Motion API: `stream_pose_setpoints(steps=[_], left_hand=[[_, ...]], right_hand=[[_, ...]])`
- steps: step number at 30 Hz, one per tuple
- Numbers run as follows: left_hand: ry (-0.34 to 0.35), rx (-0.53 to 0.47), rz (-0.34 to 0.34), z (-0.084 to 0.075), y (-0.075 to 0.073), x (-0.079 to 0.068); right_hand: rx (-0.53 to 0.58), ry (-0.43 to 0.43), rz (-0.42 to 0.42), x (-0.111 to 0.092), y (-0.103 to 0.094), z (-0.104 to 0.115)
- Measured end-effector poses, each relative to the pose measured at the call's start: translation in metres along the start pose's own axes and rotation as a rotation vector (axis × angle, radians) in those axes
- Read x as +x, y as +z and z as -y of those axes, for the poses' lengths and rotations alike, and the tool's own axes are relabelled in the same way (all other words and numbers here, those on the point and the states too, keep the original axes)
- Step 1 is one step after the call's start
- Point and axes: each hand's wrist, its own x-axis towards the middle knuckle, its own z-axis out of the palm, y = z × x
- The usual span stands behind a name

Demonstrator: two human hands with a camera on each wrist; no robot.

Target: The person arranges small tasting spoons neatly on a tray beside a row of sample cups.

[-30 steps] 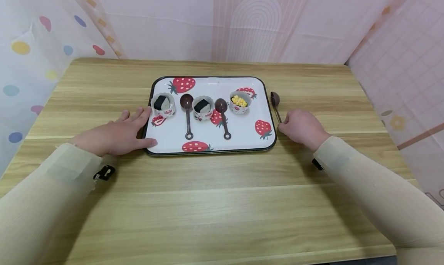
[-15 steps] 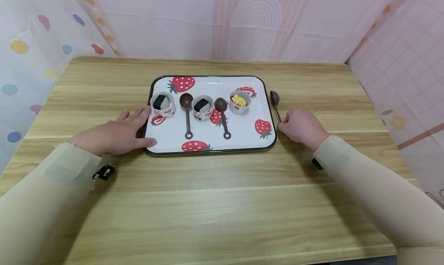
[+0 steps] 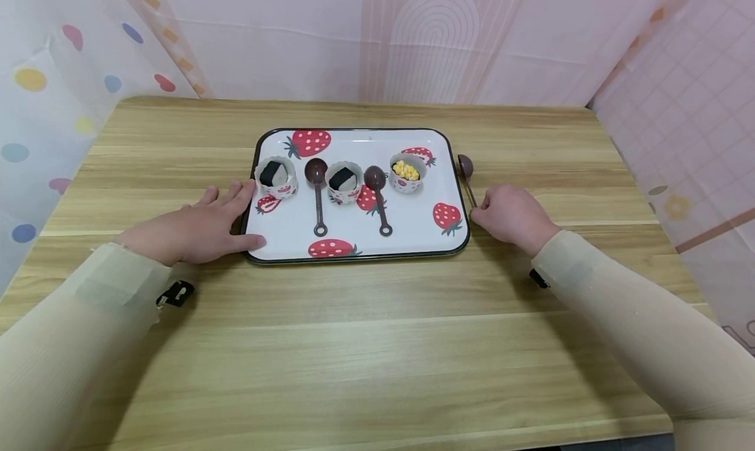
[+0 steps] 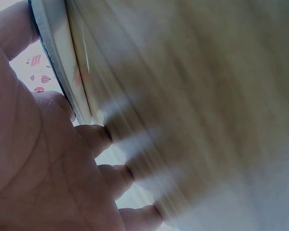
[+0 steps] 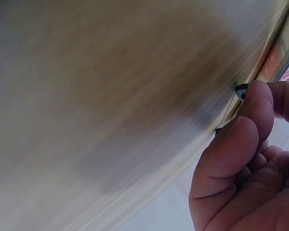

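Note:
My right hand (image 3: 512,216) pinches the handle end of a brown round-bowled spoon (image 3: 466,167), just outside the tray's right edge. In the right wrist view the spoon's ringed end (image 5: 242,90) pokes out past the fingertips. Across the tray, my left hand (image 3: 194,231) lies with spread fingers at the left edge, its thumb over the rim. The white strawberry tray (image 3: 413,235) carries two more brown spoons, one on the left (image 3: 317,195) and one on the right (image 3: 379,198). Paper cups with rice balls stand at left (image 3: 277,177) and middle (image 3: 344,182); another cup (image 3: 407,173) has a yellow topping.
The wooden table (image 3: 366,346) reaches back to a pink patterned curtain (image 3: 283,38). More patterned cloth hangs on the left (image 3: 53,117) and on the right (image 3: 690,110). Black wrist straps (image 3: 175,294) show under the sleeves.
The right hand and its spoon have edged very slightly toward the tray. The left hand, tray, cups and other spoons keep their places.

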Motion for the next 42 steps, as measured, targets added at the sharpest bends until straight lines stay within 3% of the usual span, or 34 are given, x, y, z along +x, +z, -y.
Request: stream_pose_setpoints(steps=[42], left_hand=[[-0.003, -0.003, 0.009, -0.0012, -0.0013, -0.001]], right_hand=[[-0.015, -0.001, 0.016, 0.0025, 0.0014, 0.001]])
